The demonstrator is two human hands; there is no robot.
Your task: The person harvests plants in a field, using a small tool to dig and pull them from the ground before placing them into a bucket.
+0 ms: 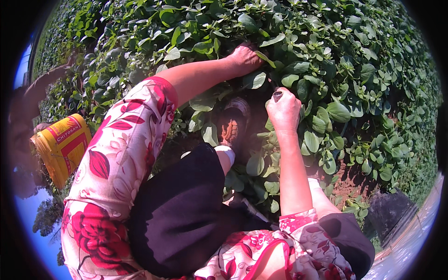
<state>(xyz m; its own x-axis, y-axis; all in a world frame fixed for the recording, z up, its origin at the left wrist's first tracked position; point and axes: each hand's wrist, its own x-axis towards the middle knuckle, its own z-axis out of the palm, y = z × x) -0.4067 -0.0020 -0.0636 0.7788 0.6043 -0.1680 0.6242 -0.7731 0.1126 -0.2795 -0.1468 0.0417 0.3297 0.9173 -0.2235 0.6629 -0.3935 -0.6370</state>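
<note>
My left hand [245, 59] reaches into the dense green leafy plants [298, 60]. Its fingers curl down among the leaves, which hide the fingertips and whatever they hold. Closer to me and to the right, my right hand [283, 111] is closed in a fist around the handle of a tool [277, 96]. The handle's round, dark end points up out of the fist. A thin part of the tool runs from the fist toward the left hand, but the foliage covers its working end, so its kind does not show.
My soil-stained shoe [233, 123] stands among the plants between both arms. At the left is a yellow and red plastic container [63, 148], with a blurred person [28, 130] beside it. Reddish soil [352, 179] shows at the right, near a dark sheet-like thing [389, 214] and pale sheeting [406, 249].
</note>
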